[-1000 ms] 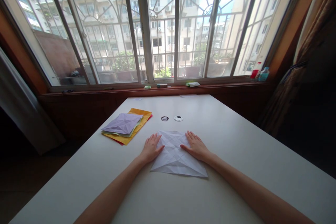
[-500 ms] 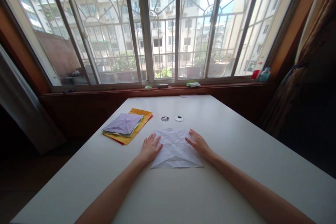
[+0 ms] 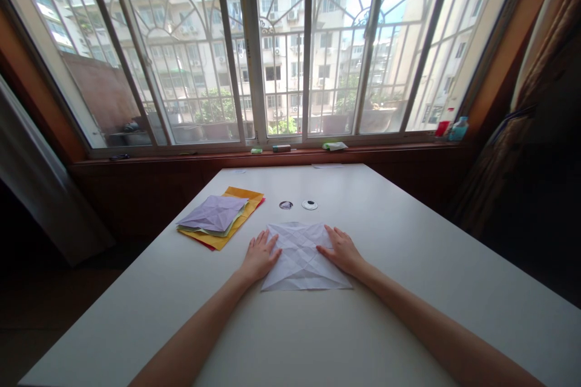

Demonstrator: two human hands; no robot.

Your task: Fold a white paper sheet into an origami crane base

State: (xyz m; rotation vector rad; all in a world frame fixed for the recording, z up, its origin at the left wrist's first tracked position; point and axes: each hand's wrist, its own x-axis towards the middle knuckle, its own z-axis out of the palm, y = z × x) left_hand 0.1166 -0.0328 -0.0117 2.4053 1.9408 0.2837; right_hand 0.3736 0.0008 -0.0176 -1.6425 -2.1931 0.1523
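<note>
Two hands (image 3: 259, 259) (image 3: 344, 252) lie outspread (gripping nothing), touching opposite sides of the creased white paper (image 3: 302, 267).

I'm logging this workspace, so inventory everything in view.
table: one, white, centre
creased sheet: one, white, table's middle
paper stack: one, purple, green, yellow, red, table's left
discs: two, dark and white, beyond sheet
window: one, grey-framed, ahead
buildings: several, pale, outside
curtains: two, grey, brown, sides
windowsill: one, brown, ahead
containers: two, red, blue, windowsill's right
small items: several, mixed, windowsill
left hand: one, bare, sheet's left
right hand: one, bare, sheet's right
</note>
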